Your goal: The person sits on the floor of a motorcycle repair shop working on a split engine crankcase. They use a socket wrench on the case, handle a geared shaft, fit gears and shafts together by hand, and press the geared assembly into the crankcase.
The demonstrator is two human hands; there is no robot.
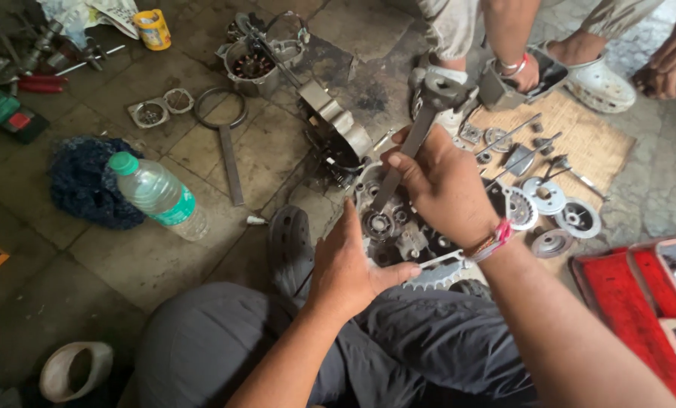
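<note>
— Two hands on the job?
— Yes. My right hand [440, 181] grips the connecting rod [417, 140] above the engine case [398, 230]; my left hand [349, 264] braces the case, fingers open.

Left of the hands, a clear plastic bottle [159, 195] with a green cap lies against a dark blue rag [85, 181] on the floor [126, 264]. Beyond it stands a yellow cup [153, 29]. Right of the hands sit a woven mat [595, 143] with what look like round metal gears and a red tray [625, 302].

Metal wrench [398, 162] upright, on engine case [398, 234]
</note>
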